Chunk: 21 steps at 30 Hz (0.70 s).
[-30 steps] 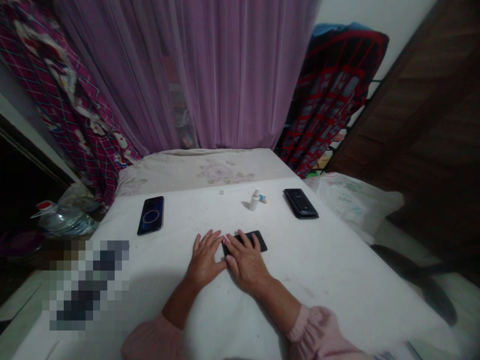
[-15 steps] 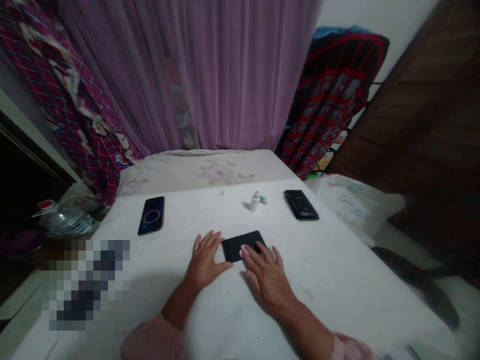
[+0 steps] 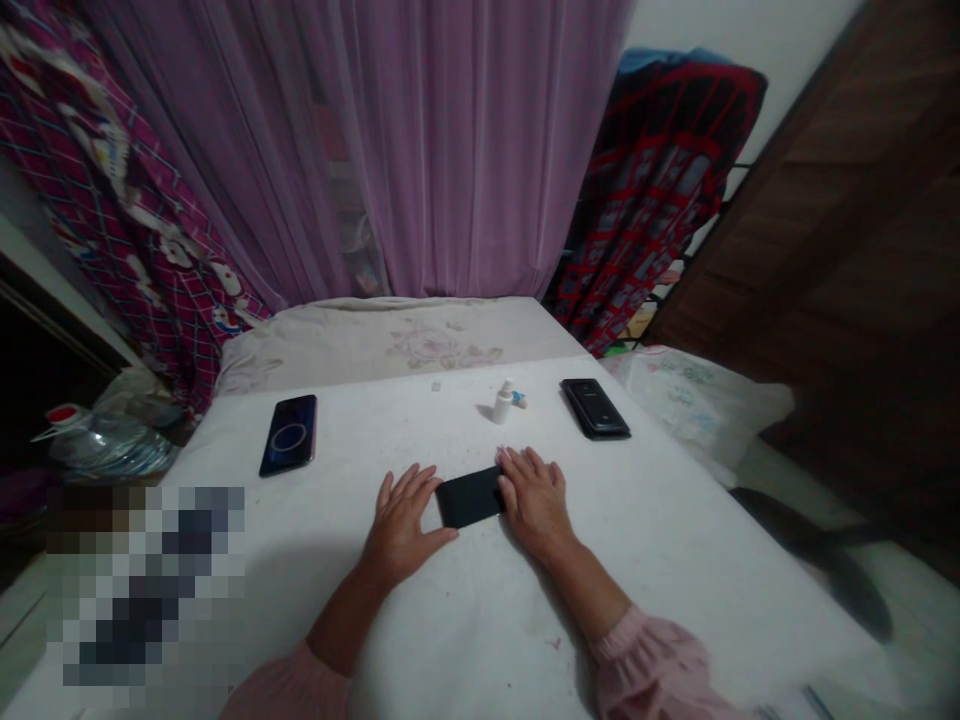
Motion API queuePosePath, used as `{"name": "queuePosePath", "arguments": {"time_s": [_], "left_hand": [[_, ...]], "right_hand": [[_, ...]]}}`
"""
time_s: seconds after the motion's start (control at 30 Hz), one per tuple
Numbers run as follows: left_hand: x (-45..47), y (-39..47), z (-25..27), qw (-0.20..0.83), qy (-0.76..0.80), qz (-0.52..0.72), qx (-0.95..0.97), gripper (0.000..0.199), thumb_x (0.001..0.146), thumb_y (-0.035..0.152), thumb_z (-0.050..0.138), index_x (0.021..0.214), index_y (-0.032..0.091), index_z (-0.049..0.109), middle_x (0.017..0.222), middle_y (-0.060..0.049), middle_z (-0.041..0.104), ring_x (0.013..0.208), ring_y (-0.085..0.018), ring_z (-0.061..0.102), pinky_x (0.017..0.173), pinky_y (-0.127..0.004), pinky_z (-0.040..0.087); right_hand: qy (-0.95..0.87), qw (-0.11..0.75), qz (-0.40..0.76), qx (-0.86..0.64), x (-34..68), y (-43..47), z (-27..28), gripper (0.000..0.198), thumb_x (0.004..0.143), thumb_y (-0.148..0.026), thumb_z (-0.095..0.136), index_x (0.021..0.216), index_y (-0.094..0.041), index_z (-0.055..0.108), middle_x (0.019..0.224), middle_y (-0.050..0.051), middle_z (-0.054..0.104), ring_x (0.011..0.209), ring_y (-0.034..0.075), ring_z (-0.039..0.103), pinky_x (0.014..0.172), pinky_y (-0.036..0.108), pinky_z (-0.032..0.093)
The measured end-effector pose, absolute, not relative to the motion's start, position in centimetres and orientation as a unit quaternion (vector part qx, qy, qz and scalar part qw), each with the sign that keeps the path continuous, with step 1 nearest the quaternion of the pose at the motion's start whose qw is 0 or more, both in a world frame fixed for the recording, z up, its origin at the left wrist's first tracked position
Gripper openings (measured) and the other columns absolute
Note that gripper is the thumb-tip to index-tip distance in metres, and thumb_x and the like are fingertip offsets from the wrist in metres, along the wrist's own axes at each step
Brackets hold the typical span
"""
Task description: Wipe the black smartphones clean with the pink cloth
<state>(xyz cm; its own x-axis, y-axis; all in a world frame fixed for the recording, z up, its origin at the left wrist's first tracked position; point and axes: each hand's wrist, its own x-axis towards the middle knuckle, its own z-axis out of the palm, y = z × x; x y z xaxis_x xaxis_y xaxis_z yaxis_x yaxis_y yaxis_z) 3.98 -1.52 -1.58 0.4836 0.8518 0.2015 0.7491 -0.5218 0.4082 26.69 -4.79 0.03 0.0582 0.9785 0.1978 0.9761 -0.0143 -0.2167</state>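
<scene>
A black phone (image 3: 471, 497) lies flat on the white-covered surface in front of me. My left hand (image 3: 401, 528) steadies its left end, thumb at the near corner and forefinger at the far corner, the other fingers spread. Over the right end lies my right hand (image 3: 536, 500), its fingers pressed down near the far edge. A bit of pale pink cloth (image 3: 501, 455) shows at those fingertips; most of it is hidden. Beyond the hands stands a small white bottle (image 3: 502, 404), with a small blue-and-white item (image 3: 519, 399) beside it.
Another phone (image 3: 289, 435) with a ring on its screen lies to the left. Stacked dark devices (image 3: 596, 409) rest on the right. A large water bottle (image 3: 97, 445) stands beyond the left edge, and a plastic bag (image 3: 697, 395) lies past the right edge. Purple curtains (image 3: 465, 150) hang behind.
My right hand has moved away from me across the phone, from its middle to the far right end, taking the cloth along. The left hand keeps its place on the phone. My view has shifted slightly.
</scene>
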Motion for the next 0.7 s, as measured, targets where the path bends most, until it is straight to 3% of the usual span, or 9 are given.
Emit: {"name": "queuePosePath", "arguments": {"time_s": [0.27, 0.47, 0.7], "left_hand": [[4.4, -1.7, -1.3, 0.123, 0.490, 0.190, 0.842, 0.054, 0.073, 0.036, 0.074, 0.122, 0.025, 0.055, 0.142, -0.009, 0.053, 0.136, -0.031, 0.040, 0.115, -0.058, 0.018], [4.4, -1.8, -1.3, 0.115, 0.489, 0.195, 0.842, 0.053, 0.074, 0.029, 0.071, 0.124, 0.024, 0.054, 0.141, -0.010, 0.054, 0.136, -0.030, 0.041, 0.115, -0.057, 0.019], [4.3, -1.7, -1.3, 0.125, 0.487, 0.199, 0.841, 0.053, 0.073, 0.040, 0.074, 0.120, 0.025, 0.055, 0.141, -0.009, 0.054, 0.136, -0.030, 0.041, 0.116, -0.057, 0.017]], "right_hand": [[-0.746, 0.165, 0.064, -0.642, 22.5, -5.4, 1.2, 0.046, 0.098, -0.036, 0.035, 0.141, -0.025, 0.045, 0.146, 0.005, 0.046, 0.140, 0.029, 0.028, 0.112, 0.059, 0.012], [-0.786, 0.165, 0.066, -0.593, 20.9, -6.3, 1.3, 0.049, 0.097, -0.038, 0.039, 0.144, -0.027, 0.040, 0.147, 0.004, 0.045, 0.141, 0.028, 0.028, 0.113, 0.058, 0.012], [-0.676, 0.156, 0.006, -0.720, 25.7, -6.4, 0.5, 0.045, 0.098, -0.030, 0.032, 0.140, -0.028, 0.047, 0.146, 0.003, 0.046, 0.138, 0.031, 0.031, 0.109, 0.059, 0.019]]}}
